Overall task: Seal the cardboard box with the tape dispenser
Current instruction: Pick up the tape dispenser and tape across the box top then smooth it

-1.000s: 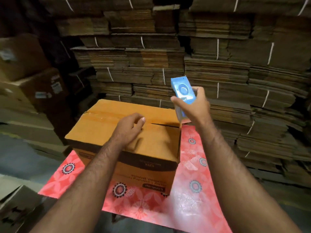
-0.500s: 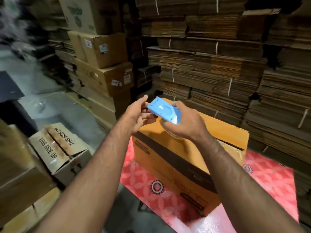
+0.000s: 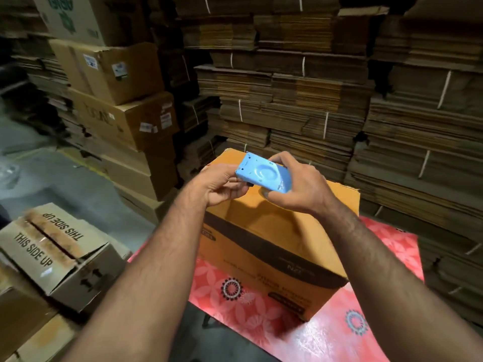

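Observation:
An orange cardboard box [image 3: 264, 231] with a dark band stands on a table covered by a red flowered cloth [image 3: 339, 330]. Its top flaps lie folded down. Above the box's far left corner I hold a blue tape dispenser [image 3: 262, 175] flat, its round hub facing up. My right hand [image 3: 298, 186] grips the dispenser's right end from the side and below. My left hand [image 3: 222, 184] pinches at the dispenser's left end, fingertips under its front edge. Whether any tape is pulled out is hidden by the fingers.
A brown box marked THIS SIDE UP [image 3: 55, 249] sits low at the left beside the table. Stacked cartons [image 3: 122, 105] rise behind it. Bundles of flattened cardboard [image 3: 326, 87] wall off the back and right. Grey floor [image 3: 52, 178] shows at the far left.
My left hand left the box top and came up to the dispenser. My right hand brought the dispenser down and leftward, turned flat. My view swung left.

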A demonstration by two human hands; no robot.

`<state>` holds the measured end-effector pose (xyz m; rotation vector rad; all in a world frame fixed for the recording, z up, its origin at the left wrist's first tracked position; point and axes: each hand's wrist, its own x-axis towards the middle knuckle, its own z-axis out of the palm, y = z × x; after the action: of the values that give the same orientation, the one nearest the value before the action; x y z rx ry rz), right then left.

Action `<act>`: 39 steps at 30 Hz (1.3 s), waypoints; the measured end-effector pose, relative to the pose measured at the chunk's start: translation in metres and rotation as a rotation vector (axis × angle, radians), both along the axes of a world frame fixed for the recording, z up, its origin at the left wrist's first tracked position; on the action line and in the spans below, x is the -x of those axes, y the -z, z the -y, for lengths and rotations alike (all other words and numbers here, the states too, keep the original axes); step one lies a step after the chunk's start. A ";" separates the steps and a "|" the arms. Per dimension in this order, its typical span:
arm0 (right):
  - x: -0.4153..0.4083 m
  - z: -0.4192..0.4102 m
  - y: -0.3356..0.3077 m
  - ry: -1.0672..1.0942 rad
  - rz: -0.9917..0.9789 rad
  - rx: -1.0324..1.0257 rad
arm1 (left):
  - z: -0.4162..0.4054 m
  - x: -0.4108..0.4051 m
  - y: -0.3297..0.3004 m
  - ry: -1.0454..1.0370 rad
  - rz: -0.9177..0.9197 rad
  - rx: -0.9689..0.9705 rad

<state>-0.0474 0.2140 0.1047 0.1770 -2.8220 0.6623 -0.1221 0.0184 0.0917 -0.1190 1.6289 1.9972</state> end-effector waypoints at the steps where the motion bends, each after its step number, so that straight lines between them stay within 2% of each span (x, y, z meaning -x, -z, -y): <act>1: -0.002 -0.003 -0.002 0.013 0.001 -0.003 | -0.003 0.000 -0.002 0.026 -0.017 -0.004; 5: -0.006 -0.007 -0.012 0.049 0.005 0.024 | -0.014 0.001 -0.012 0.089 -0.089 0.004; 8: -0.004 -0.004 -0.019 0.122 0.020 0.031 | -0.017 0.006 -0.019 0.075 -0.184 0.097; 13: 0.002 0.001 -0.037 0.165 0.088 -0.144 | -0.010 0.026 -0.028 0.004 -0.287 0.193; 18: 0.014 0.005 -0.046 0.179 0.083 -0.165 | -0.007 0.046 -0.032 0.042 -0.359 0.242; 24: 0.030 0.012 -0.041 0.183 0.090 -0.084 | 0.001 0.064 -0.022 0.162 -0.311 0.133; 30: 0.044 0.023 -0.032 0.178 0.095 -0.113 | 0.021 0.082 -0.010 0.051 -0.239 0.071; 33: 0.054 0.027 -0.030 0.172 0.087 -0.118 | 0.027 0.084 -0.006 0.015 -0.151 0.037; 39: 0.069 0.038 -0.029 0.162 0.081 -0.130 | 0.030 0.079 0.006 0.158 0.027 -0.019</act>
<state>-0.1163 0.1763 0.1340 -0.0576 -2.9183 0.4616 -0.2013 -0.0121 0.0855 -0.0093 1.5519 1.8830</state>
